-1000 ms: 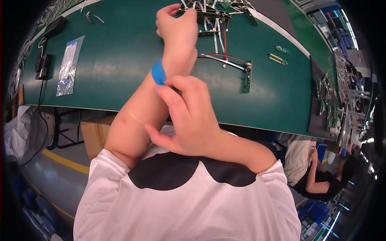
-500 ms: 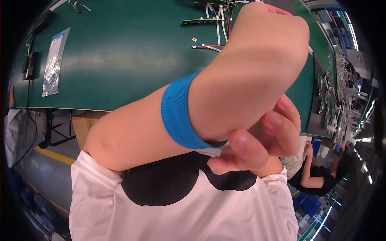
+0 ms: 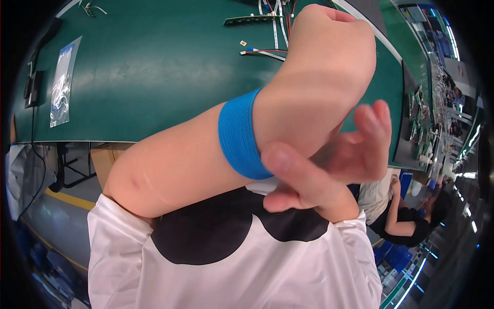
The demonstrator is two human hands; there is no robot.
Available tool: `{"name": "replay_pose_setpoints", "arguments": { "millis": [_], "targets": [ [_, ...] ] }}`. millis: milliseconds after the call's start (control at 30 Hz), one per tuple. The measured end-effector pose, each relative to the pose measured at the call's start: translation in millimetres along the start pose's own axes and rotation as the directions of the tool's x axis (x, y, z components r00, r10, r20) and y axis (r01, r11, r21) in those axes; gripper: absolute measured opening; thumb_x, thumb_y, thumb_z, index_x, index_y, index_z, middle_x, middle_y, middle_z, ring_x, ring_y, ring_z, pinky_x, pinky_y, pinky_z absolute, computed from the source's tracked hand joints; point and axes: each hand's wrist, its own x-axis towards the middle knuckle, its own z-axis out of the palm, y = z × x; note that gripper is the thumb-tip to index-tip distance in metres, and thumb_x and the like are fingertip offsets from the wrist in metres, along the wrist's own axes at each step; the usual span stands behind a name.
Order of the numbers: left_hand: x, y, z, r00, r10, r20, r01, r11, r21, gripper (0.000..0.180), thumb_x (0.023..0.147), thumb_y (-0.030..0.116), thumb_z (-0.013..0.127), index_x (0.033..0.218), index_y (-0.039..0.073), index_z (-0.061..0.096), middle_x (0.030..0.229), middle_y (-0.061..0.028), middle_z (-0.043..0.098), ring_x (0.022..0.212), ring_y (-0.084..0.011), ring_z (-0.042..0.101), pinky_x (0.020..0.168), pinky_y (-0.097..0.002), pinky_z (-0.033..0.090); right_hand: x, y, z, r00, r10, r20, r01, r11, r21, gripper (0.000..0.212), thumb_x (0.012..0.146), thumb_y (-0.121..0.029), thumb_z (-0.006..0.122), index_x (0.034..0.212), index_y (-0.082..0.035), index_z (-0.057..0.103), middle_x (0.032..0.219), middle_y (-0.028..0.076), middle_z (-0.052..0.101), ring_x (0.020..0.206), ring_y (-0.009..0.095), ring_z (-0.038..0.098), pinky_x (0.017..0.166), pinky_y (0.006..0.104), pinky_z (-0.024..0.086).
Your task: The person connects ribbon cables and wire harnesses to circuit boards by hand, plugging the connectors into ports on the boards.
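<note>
A blue elastic wristband (image 3: 238, 136) circles my left forearm just below the hand. My left arm slants from the left sleeve up to the right, and my left hand (image 3: 334, 46) is bent over with its fingers curled in at the top. What those fingers hold, if anything, is hidden. Below it, my right hand (image 3: 329, 165) is open with its fingers spread, partly behind my left wrist. One of its fingertips lies at the band's lower right edge; whether it touches the band I cannot tell.
Beneath the arms is a green-topped bench (image 3: 139, 87). A narrow circuit board (image 3: 252, 19) and thin cables (image 3: 265, 52) lie at the back. A clear plastic bag (image 3: 64, 85) lies at the left. Several circuit boards (image 3: 416, 116) stand at the right, near a seated person (image 3: 404, 216).
My right hand's fingers have spread and lifted, where before they were curled beneath the left wrist. My left hand has shifted slightly to the left.
</note>
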Motion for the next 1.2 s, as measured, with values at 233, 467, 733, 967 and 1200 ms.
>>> {"name": "replay_pose_setpoints", "arguments": {
  "millis": [233,467,733,967,1200],
  "targets": [
    [-8,20,3,0.988,0.134,0.082,-0.143,0.982,0.121,0.013,0.068,0.007,0.055,0.077,0.002,0.048,0.061,0.0034,0.046,0.059,-0.0148,0.049,0.051,-0.0318,0.037,-6,-8,-6,0.991,0.111,0.072,-0.111,0.994,-0.006,0.061,0.086,-0.065,0.028,0.098,-0.02,0.067,0.128,0.022,0.034,0.12,0.039,0.036,0.102,0.0505,0.024],
    [-20,93,24,0.788,-0.475,-0.392,0.406,0.879,-0.248,0.013,0.074,0.007,0.053,0.084,0.001,0.051,0.068,0.0,0.051,0.066,-0.0142,0.052,0.056,-0.0306,0.039,15,-13,-13,0.95,0.274,0.149,-0.248,0.953,-0.172,0.063,0.09,-0.059,0.025,0.099,-0.011,0.065,0.124,0.022,0.036,0.119,0.039,0.037,0.101,0.0543,0.024],
    [-7,83,18,0.838,-0.305,-0.453,0.237,0.95,-0.202,0.016,0.076,0.007,0.054,0.091,-0.001,0.052,0.076,-0.0016,0.053,0.072,-0.0137,0.051,0.064,-0.028,0.039,7,-18,5,0.997,-0.063,0.049,0.064,0.998,-0.025,0.057,0.081,-0.07,0.039,0.086,-0.022,0.07,0.12,0.022,0.038,0.114,0.039,0.041,0.101,0.0519,0.026],
    [-11,78,14,0.862,-0.145,-0.486,0.082,0.985,-0.149,0.02,0.078,0.007,0.054,0.096,-0.002,0.053,0.082,-0.0029,0.054,0.078,-0.0132,0.05,0.07,-0.0258,0.039,23,-28,-15,0.896,0.429,0.111,-0.443,0.865,0.235,0.08,0.084,-0.068,0.027,0.118,-0.002,0.056,0.107,0.014,0.045,0.097,0.029,0.047,0.09,0.0407,0.034],
    [-10,70,12,0.901,-0.002,-0.433,-0.063,0.989,-0.137,0.023,0.081,0.007,0.055,0.102,-0.003,0.053,0.089,-0.0043,0.055,0.083,-0.0128,0.049,0.076,-0.0236,0.038,5,-11,-19,0.877,0.02,0.48,-0.242,-0.845,0.477,0.074,0.089,-0.06,-0.001,0.142,-0.015,0.024,0.066,0.0,0.044,0.057,0.015,0.038,0.065,0.0316,0.037]
  ]
}}
